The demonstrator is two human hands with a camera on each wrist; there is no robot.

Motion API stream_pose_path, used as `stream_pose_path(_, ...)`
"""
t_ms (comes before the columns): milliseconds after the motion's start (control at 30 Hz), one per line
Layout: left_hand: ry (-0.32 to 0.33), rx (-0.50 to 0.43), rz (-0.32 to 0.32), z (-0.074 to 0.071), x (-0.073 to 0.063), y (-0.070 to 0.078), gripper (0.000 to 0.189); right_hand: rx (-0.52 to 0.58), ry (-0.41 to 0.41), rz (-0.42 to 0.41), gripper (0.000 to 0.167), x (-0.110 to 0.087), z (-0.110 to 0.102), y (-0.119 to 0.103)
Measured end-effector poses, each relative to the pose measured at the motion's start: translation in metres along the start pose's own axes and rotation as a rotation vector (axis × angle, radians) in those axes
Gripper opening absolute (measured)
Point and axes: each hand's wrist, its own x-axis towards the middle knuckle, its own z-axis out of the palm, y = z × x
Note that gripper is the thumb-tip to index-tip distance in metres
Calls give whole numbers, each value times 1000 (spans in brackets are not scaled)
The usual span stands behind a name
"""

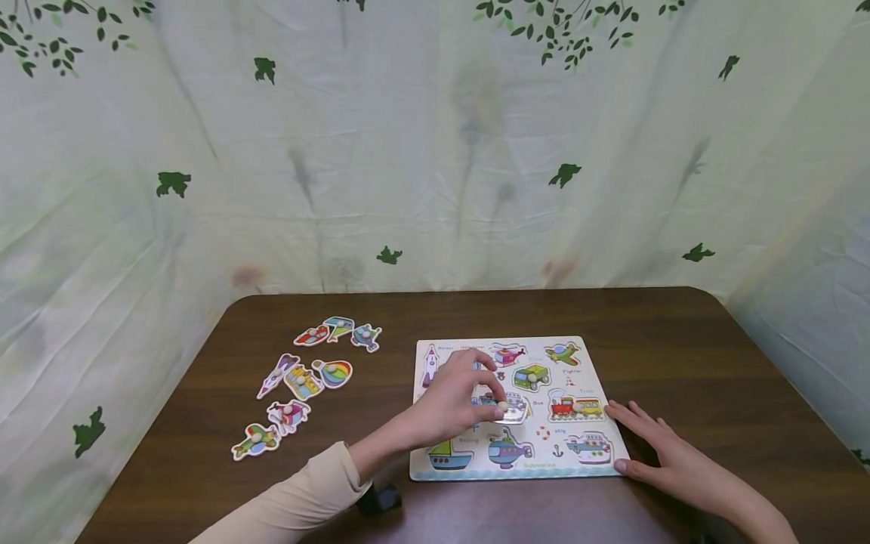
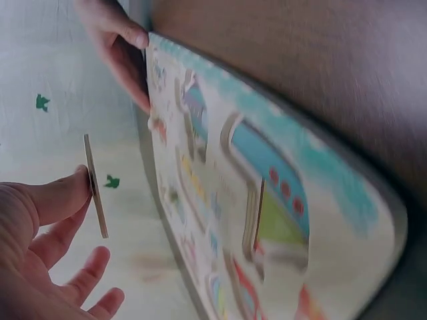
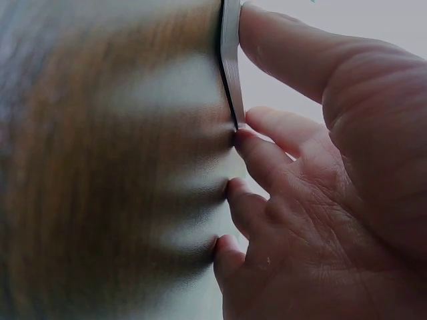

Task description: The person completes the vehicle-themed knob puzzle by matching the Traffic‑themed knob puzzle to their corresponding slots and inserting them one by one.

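Observation:
A white puzzle board (image 1: 591, 378) with pictures of vehicles lies on the dark table. Above its middle my left hand (image 1: 455, 400) pinches a knobbed puzzle piece (image 1: 519, 410) between thumb and forefinger. The left wrist view shows this piece (image 2: 97, 190) edge-on, apart from the board, with the other fingers loose. The piece's picture is partly covered by the fingers and too small to name surely. At the board's right edge my right hand (image 1: 669, 461) rests with fingers spread, its thumb and fingertips (image 3: 248, 150) touching the edge.
Several loose knobbed pieces lie on the table at the left, among them a rainbow balloon piece (image 1: 333, 373), a red piece (image 1: 313, 336) and a green plane-like piece (image 1: 256, 440). Behind the table (image 1: 734, 393) hangs a pale curtain (image 1: 435, 166) with leaf prints.

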Motion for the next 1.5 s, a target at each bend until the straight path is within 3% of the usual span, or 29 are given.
stream_pose_path(400,14,47,53,30,15,12,10,-18,17,-16,72,-2,1,0)
stream_pose_path(633,-44,42,23,45,22,24,9,-18,14,-12,72,-3,1,0)
stream_pose_path(933,-67,76,18,65,28,32,9,-22,14,-24,72,-2,1,0)
stream_pose_path(1300,-66,160,48,78,37,44,9,-37,59,-98,70,-6,5,4)
stream_pose_path(1500,-82,183,64,85,43,50,9,-43,58,-94,69,-6,4,3)
